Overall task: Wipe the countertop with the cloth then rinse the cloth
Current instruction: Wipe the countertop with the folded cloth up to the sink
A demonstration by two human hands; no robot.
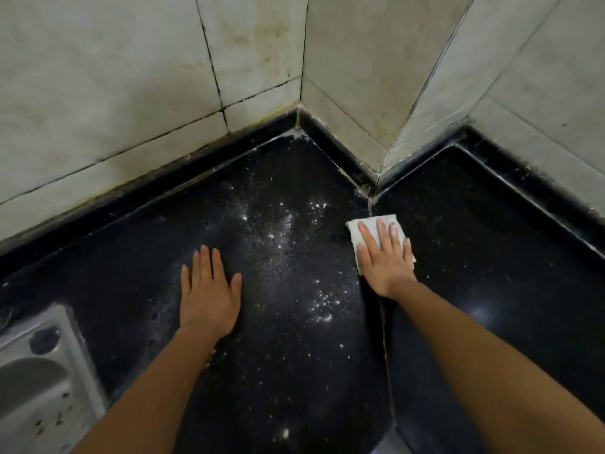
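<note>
Right hand [386, 257] flat on one cloth [355, 229] — left hand [208, 290] splayed on countertop [491, 257].

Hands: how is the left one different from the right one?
The right hand presses flat on a white cloth; the left hand lies bare on the black countertop with nothing under it. The left hand rests beside the white powder, nearer the sink; the right hand sits farther back, by the seam near the wall corner. Both are flat, palms down, fingers pointing toward the wall.
</note>
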